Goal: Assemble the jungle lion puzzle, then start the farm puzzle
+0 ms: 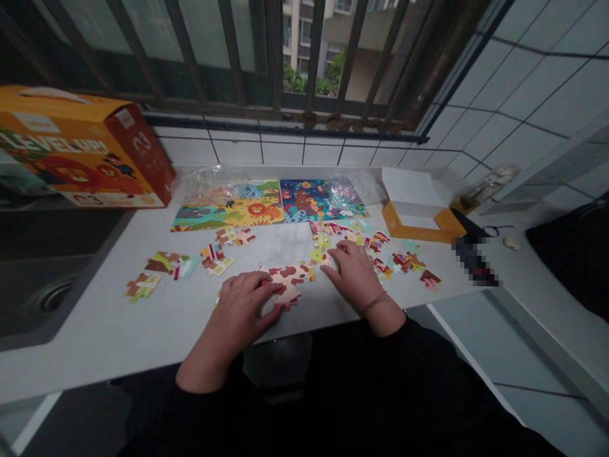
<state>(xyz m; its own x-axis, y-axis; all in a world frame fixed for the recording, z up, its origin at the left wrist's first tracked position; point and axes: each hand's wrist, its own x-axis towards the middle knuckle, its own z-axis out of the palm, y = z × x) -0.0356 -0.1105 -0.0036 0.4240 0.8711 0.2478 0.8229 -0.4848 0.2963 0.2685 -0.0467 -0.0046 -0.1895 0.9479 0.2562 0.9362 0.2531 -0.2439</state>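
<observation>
Directly ahead: window (209, 38) fitted with dark upright bars (234, 54), looking onto a building (304, 28) and green foliage (335, 70). Below and to the right of the window: white wall tiles (283, 149) with dark joints. Beneath the tiles: pale counter (109, 324), with dark sink (90, 247) and round drain (56, 296) at the left. Far right: pale ledge (537, 298) running toward the lower corner. Lit dimly, brightest through the window.

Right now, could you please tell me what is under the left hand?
Brown-spotted puzzle pieces stick out from beneath the left hand, and a yellow sliver shows at its outer edge. Whatever else lies beneath is covered.
</observation>
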